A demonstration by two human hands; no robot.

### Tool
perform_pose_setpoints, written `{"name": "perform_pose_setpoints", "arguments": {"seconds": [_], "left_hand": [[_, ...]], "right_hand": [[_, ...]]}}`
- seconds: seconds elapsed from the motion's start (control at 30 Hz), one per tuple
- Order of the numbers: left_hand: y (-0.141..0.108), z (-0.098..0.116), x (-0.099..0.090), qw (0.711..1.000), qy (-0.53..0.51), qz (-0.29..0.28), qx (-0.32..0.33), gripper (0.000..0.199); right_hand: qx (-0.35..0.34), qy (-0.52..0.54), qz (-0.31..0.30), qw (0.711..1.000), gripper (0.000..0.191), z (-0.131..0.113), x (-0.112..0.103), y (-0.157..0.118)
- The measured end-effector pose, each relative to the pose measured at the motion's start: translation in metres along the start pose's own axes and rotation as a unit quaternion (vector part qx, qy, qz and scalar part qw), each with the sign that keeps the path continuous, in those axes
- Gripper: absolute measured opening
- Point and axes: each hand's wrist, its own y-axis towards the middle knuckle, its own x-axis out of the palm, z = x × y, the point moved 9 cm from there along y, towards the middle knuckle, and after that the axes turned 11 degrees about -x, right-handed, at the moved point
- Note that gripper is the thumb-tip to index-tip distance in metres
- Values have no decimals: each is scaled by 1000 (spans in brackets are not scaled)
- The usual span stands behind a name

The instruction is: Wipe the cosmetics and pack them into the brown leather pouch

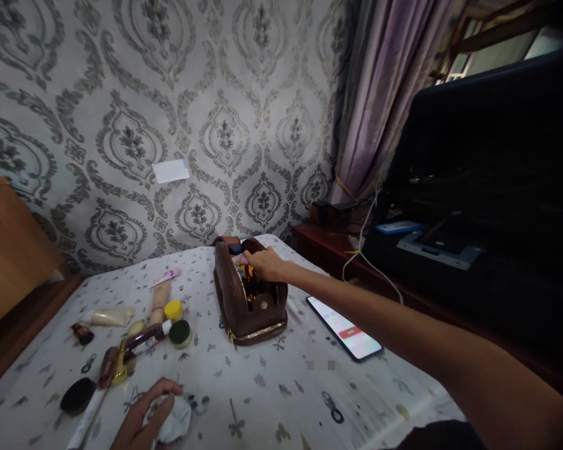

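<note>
A brown toiletry bag (228, 294) stands unzipped on the patterned cloth, with several small items inside. My right hand (267, 265) reaches into its top, fingers curled down beside a pinkish item; what they grip is partly hidden. At the lower left my left hand (145, 415) is closed around a crumpled white wipe (176, 419). Cosmetics lie left of the bag: a beige tube (160, 300), a cream tube (112, 316), a yellow-lidded jar (173, 310), a green-lidded jar (180, 334), a dark bottle with a white cap (145, 336) and a round black compact (77, 396).
A phone (344, 328) with a lit screen lies right of the bag, under my right forearm. A large black screen (488, 156) and a white cable (368, 265) are at the right. Patterned wallpaper (225, 131) rises behind; a wooden box (14, 250) stands at left.
</note>
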Motion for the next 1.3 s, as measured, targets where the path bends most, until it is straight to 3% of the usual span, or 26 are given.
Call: {"name": "perform_pose_setpoints", "arguments": {"seconds": [0.27, 0.57, 0.83, 1.0, 1.27, 1.3], "left_hand": [[2, -8, 2, 999, 16, -19, -35, 44], [5, -7, -1, 1000, 7, -7, -17, 44], [1, -7, 9, 997, 1, -60, -48, 48], [1, -6, 10, 997, -18, -58, -39, 48], [-6, 23, 10, 995, -69, -65, -10, 48], [-8, 25, 12, 993, -82, -85, -13, 47]], "right_hand": [[-55, 40, -28, 997, 59, -3, -12, -14], [-15, -29, 42, 999, 73, -9, -2, -3], [5, -66, 34, 997, 63, -10, -1, -6], [0, -71, 46, 996, 59, -8, 2, -3], [-21, -27, 38, 999, 47, -5, -1, -7], [-24, -18, 39, 999, 45, -4, -1, -8]]}}
